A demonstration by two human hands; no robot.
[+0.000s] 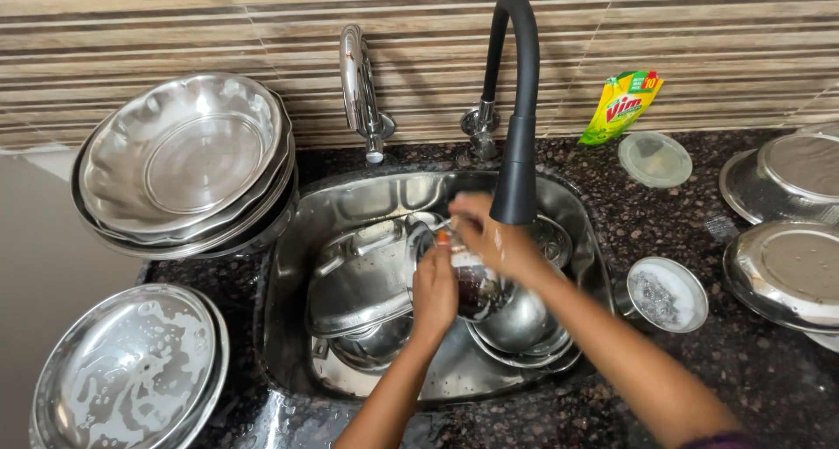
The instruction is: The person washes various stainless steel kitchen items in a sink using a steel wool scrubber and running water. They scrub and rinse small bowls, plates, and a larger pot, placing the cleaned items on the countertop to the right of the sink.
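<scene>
Over a steel sink (297,230), my left hand (434,293) grips a small dark glass cup (472,285). My right hand (489,235) reaches across it from the right, fingers closed on something small at the cup's rim; what it holds is blurred. Both hands sit under the black flexible faucet (517,143). Beneath them lie several steel bowls and a pan (363,283) piled in the basin.
Steel plates lean stacked at the left wall (183,160); a soapy plate (127,370) lies at front left. On the dark granite counter at right: a small bowl holding a scrubber (664,293), a clear lid (655,159), a yellow-green soap pouch (620,106), and upturned steel dishes (786,265).
</scene>
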